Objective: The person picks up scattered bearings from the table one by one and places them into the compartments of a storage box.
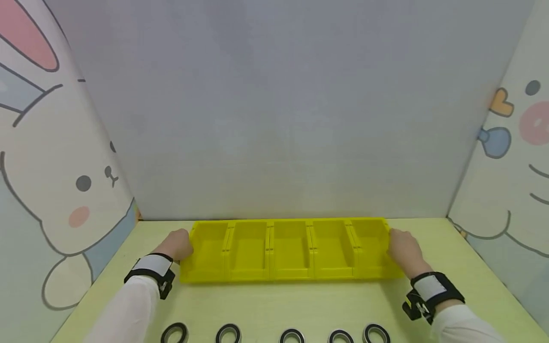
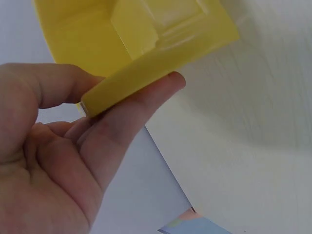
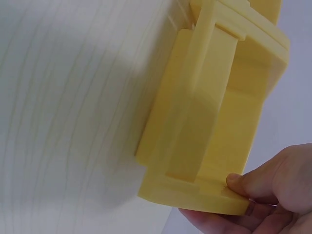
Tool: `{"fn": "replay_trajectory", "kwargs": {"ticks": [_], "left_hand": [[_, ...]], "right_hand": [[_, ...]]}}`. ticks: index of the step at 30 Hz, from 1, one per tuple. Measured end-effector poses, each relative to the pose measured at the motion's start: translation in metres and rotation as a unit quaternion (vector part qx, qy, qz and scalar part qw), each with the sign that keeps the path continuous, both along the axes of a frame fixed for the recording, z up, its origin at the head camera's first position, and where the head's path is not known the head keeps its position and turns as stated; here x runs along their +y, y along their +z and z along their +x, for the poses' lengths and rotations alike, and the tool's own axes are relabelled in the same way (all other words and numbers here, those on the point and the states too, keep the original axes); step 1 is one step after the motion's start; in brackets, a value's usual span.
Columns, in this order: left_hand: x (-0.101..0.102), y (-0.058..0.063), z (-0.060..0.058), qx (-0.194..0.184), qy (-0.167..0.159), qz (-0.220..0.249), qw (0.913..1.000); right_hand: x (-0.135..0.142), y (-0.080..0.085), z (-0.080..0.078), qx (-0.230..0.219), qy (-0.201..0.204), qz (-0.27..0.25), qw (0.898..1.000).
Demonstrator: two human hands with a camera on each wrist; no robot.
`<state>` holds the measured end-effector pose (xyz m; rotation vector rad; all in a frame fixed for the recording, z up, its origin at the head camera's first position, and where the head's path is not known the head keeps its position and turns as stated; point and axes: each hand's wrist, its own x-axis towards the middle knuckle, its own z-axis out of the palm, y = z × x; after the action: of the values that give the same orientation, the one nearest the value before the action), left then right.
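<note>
Five dark rings with silvery edges [image 1: 292, 331] lie in a loose row at the near side of the pale bench [image 1: 266, 305], each partly cut off by the lower border of the head view. The two at the right sit closest together, while the others are spaced more widely.

Beyond them, well apart from the rings, a long yellow tray [image 1: 291, 274] spans the far middle of the bench from left to right, divided into five compartments side by side. Whether its base touches the bench cannot be told, though shadow falls on the wood beside it.

The person's left hand [image 1: 177, 244] pinches the tray's left end wall, thumb on the inner side and fingers along the outer face, nearly closed around the thin edge. The right hand [image 1: 405, 250] grips the right end wall likewise, thumb inside and fingers curled against the outside.

Each wrist wears a black strap with a pale panel, the left strap [image 1: 152, 265] and the right strap [image 1: 433, 287], next to white sleeves [image 1: 130, 302].

A plain grey wall [image 1: 283, 109] rises behind the bench. The left panel [image 1: 38, 181] carries a cartoon rabbit, and the right panel [image 1: 516, 190] shows a pink cheek and an orange heart.
</note>
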<state>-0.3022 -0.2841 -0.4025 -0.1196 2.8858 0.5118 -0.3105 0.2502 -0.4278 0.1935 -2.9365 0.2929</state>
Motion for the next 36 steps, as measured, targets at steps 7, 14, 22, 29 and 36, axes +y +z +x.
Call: {"fn": "replay_trajectory", "kwargs": {"ticks": [7,14,22,29,36], "left_hand": [[-0.015,0.002,0.01,-0.014,-0.014,0.013,0.9997],[-0.013,0.005,0.007,-0.02,-0.023,0.007,0.9995],[-0.011,-0.002,0.008,-0.018,-0.025,0.028,0.9991],[-0.009,0.0,0.013,-0.016,-0.02,0.017,0.9995],[-0.012,0.002,0.016,-0.023,-0.016,0.019,0.9994]], "right_hand": [[-0.008,0.0,-0.005,-0.002,0.02,0.005,1.0],[0.004,-0.003,-0.008,-0.031,0.048,-0.017,0.998],[0.03,-0.004,0.014,-0.022,0.115,-0.056,0.991],[0.021,0.015,0.073,0.049,0.181,-0.019,0.982],[0.004,-0.009,0.117,0.077,0.232,-0.029,0.969]]}}
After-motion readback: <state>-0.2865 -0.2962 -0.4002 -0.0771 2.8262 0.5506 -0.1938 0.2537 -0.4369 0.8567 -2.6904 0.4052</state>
